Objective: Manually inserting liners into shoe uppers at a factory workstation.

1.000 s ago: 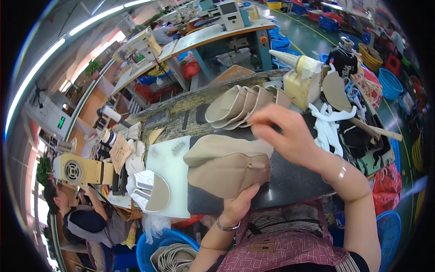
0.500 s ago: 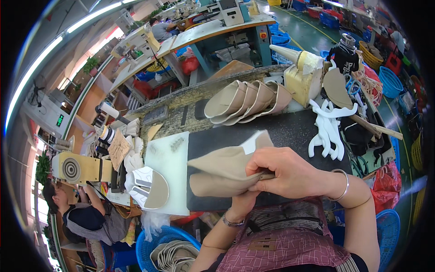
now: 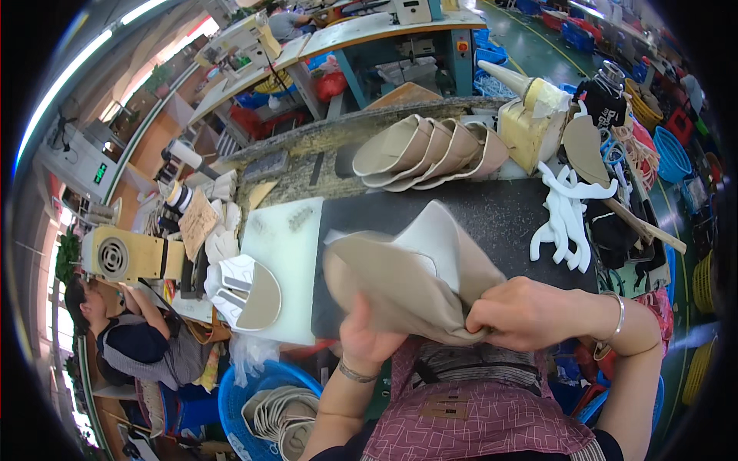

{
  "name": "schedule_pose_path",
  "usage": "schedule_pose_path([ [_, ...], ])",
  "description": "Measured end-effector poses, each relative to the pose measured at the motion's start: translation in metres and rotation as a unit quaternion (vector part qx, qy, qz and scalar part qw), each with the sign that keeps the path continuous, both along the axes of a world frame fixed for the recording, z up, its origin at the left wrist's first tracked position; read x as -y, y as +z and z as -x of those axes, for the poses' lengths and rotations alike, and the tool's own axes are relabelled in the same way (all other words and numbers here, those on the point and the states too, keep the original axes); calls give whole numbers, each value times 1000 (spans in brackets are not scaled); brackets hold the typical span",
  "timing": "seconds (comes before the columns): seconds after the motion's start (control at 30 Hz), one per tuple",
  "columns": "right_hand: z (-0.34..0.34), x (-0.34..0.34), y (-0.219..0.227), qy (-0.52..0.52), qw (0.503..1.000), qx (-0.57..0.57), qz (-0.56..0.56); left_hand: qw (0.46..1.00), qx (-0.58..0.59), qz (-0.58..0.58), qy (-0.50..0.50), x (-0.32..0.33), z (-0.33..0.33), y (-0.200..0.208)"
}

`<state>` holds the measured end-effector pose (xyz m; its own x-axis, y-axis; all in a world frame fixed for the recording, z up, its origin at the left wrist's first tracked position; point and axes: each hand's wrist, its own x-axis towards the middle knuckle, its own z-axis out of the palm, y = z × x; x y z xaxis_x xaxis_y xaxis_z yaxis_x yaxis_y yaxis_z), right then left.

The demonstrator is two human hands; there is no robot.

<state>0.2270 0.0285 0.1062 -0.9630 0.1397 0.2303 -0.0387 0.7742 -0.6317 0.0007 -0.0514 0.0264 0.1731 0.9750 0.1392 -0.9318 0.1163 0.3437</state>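
A beige shoe upper (image 3: 384, 280), with a white patch on its inner side, is raised over the black work mat (image 3: 530, 223). My right hand (image 3: 530, 313) pinches its lower right edge, fingers closed. At its lower left, my left hand (image 3: 367, 334) holds it from below with the thumb up against the side; the other fingers are partly hidden. Motion smears the upper's left part. Behind it lies a row of nested beige shoe uppers (image 3: 393, 150). White curved strips (image 3: 565, 219) are heaped to the right.
A white board (image 3: 280, 253) adjoins the mat, with a white template and beige piece (image 3: 250, 294) at its edge. A blue basket (image 3: 231, 403) of beige pieces stands below left. A pale block with a cone (image 3: 526, 131) stands at the back. Another person (image 3: 146, 338) sits at left.
The upper has been turned and opened wider, showing more of its inside. My right hand has moved right and toward me; my left hand has come out from beneath, to the left.
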Motion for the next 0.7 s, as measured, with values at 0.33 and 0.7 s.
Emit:
schedule_pose_path([
  [0.33,-10,17,-43,-98,819,-62,562,983,109,0,-146,5,-30,8],
  [0.7,-10,4,-16,-391,776,-109,483,991,63,69,-99,22,-38,-3],
])
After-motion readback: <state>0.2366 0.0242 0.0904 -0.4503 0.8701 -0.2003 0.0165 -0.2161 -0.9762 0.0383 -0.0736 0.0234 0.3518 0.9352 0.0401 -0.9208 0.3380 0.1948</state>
